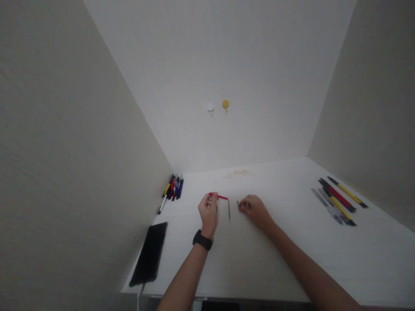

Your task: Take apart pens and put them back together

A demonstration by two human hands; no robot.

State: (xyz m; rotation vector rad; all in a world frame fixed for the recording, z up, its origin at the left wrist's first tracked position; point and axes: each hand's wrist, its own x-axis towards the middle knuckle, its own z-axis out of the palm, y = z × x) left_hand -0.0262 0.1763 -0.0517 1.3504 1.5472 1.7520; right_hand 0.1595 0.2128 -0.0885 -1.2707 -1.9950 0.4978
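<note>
My left hand (208,209) is closed round a thin red pen part (219,197) that points right, just above the white table (259,255). A black watch (202,240) sits on that wrist. My right hand (254,207) is pinched on a small dark piece (238,204) at its fingertips. Between the two hands a thin dark refill (229,211) lies on the table, apart from both.
A bundle of coloured pens (172,189) lies at the back left by the wall. Several more pens (339,199) lie in a row at the right. A black phone (149,253) with a cable rests at the front left corner. Two hooks (218,106) are on the back wall.
</note>
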